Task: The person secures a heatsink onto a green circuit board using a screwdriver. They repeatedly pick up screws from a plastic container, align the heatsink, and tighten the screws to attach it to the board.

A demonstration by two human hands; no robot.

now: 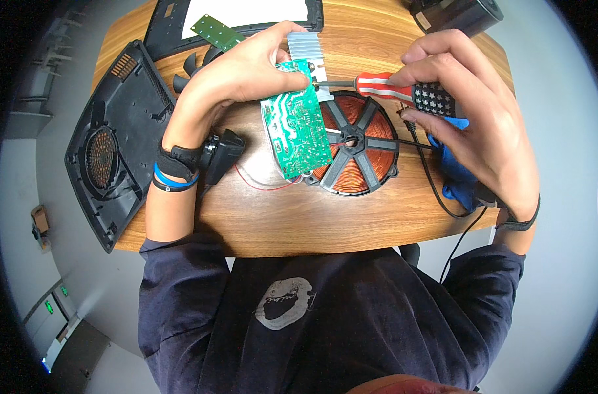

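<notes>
Pinching the upper end of a green circuit board [296, 128], the left hand [243, 69] has its grip pressed together on the board's top edge, thumb on the near face and fingers curled over the finned aluminium heat sink [305, 47] fixed there. The board stands tilted on the wooden table [292, 220], its lower end beside a copper induction coil [357, 144] in a black spoked frame. The right hand [473, 111] has its grip wrapped shut around the red, white and black handle of a screwdriver [394, 90]; the shaft runs leftward and its tip meets the board just under the heat sink. Under this hand lies a blue cloth [458, 177], and a black cable [437, 187] loops past the coil over the table's near edge. A thin red wire [259, 185] curves from the board's lower end toward a small black part [221, 154] beside the left wrist, which wears a black band and a blue band. Farther left rests a black plastic housing shell [118, 144] with a round grille. At the far edge lie a small green strip board [217, 31], a black fan [191, 69], a black frame with a white panel [246, 13], and a dark box [453, 14].
</notes>
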